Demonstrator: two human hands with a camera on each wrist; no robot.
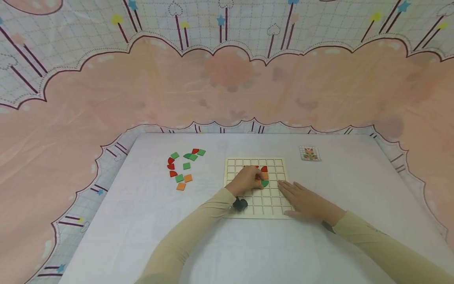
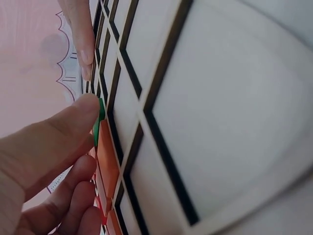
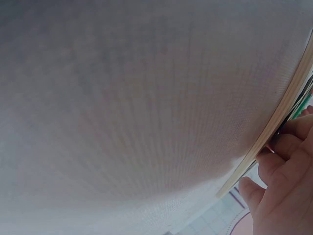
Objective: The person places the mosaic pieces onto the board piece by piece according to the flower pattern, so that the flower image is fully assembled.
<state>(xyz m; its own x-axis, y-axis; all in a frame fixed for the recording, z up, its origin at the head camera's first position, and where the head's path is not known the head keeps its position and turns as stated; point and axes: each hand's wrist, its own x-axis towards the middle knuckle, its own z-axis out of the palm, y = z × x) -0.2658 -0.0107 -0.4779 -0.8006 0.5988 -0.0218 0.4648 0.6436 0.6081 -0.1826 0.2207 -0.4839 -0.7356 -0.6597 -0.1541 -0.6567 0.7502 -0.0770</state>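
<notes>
A pale wooden grid board [image 1: 252, 214] lies on the white table. My left hand [image 1: 245, 179] is over its middle, with curled fingers and the thumb and forefinger pinching a green quarter-circle tile [image 1: 265, 184] at the grid. Close beside it on the board are an orange square tile [image 1: 265, 176] and a red quarter-circle tile [image 1: 264, 169]; the hand partly hides other red and orange tiles. In the left wrist view, the thumb tip overlaps the green tile [image 2: 101, 110], above an orange tile [image 2: 107, 161]. My right hand [image 1: 305, 200] rests with extended fingers on the board's right edge.
Left of the board, loose tiles lie scattered: green squares [image 1: 186, 166], red quarter-circles [image 1: 171, 167] and orange squares [image 1: 181, 186]. A small pattern card [image 1: 310, 153] with a coloured figure lies at the back right. Patterned cloth [image 1: 227, 90] hangs behind the table.
</notes>
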